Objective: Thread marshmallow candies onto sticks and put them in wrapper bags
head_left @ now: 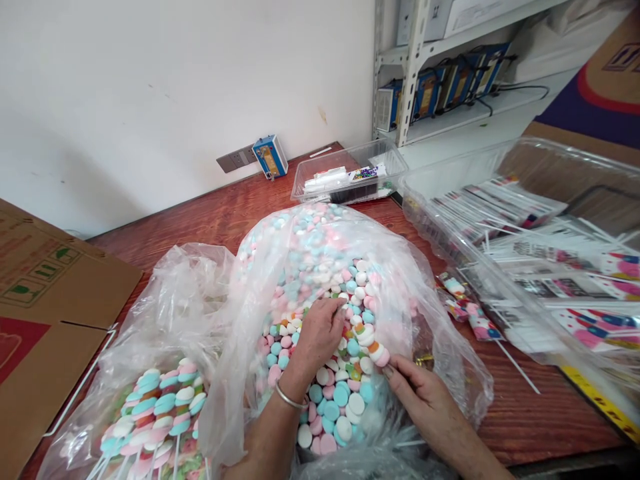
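A large see-through plastic bag (295, 233) lies open, full of loose pink, blue and white round candies (330, 407). My left hand (320, 333), with a bracelet at the wrist, reaches into it, fingers pinched together just above the candies; what they hold, if anything, is hidden. My right hand (423, 393) grips the lower end of a candy skewer (369, 343), with several colourful pieces threaded in a row. It tilts up and left over the loose candies, and its stick is mostly hidden by my fingers.
At left, another plastic bag (183, 287) holds several finished skewers (155, 413), beside a cardboard box (50, 313). Right stands a plastic bin (450, 260) of wrapped sticks, with a wrapped candy stick (483, 323) against it. A small tray (400, 160) sits behind.
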The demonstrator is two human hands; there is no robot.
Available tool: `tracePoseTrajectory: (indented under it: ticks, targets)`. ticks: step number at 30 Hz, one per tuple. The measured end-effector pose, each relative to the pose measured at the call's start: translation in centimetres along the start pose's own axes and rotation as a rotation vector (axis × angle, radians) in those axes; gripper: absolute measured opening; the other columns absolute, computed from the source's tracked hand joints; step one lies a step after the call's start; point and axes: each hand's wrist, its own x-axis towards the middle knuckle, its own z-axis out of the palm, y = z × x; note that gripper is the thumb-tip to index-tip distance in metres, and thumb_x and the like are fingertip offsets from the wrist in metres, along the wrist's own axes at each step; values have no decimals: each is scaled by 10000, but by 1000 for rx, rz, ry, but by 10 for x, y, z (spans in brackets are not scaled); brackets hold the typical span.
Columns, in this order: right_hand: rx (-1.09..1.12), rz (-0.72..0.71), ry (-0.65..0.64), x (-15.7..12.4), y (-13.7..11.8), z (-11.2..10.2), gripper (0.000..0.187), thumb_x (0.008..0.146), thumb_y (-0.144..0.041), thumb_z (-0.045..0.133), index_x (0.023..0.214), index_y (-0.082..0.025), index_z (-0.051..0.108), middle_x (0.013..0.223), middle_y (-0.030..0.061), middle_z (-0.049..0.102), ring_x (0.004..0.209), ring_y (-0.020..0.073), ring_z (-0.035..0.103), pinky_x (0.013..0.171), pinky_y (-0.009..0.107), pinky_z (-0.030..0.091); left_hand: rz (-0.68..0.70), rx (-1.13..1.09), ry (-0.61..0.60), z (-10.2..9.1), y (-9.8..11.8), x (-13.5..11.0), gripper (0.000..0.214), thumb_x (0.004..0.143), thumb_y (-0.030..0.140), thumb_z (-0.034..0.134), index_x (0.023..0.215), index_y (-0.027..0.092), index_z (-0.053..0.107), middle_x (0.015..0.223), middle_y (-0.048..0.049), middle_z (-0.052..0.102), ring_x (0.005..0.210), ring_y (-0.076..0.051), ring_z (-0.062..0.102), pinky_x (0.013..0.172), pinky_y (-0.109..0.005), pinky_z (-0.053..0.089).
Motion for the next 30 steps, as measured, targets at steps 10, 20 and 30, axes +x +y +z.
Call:
tracePoseTrajectory:
  ticks: [10, 20, 30]
  targets:
    - [88, 39, 102, 1, 9, -13, 390, 897, -483, 519, 1010, -176, 732, 857, 43, 713, 796, 223, 638, 700, 275, 515, 21, -15, -302, -40, 9, -7, 167, 886, 251, 552, 928, 239, 714, 899, -35, 696, 926, -215, 606, 813, -321, 462]
    - [55, 17, 110, 1, 2, -12, 442, 897, -521, 503, 1014, -171, 747, 820, 49, 716, 760, 224, 634, 665, 282, 519, -113, -339, -295, -23, 7, -17, 187, 907, 302, 518, 995, 206, 652, 815, -28, 666, 700, -157, 596, 625, -254, 457]
    - [68, 23, 91, 1, 7, -11, 395, 910, -489, 496, 974, -180, 733, 812, 38, 690, 800, 225, 618, 697, 280, 505, -132, -183, -80, -3, 9, -15, 92, 886, 265, 533, 909, 206, 600, 709, 12, 607, 633, -141, 545, 597, -255, 419]
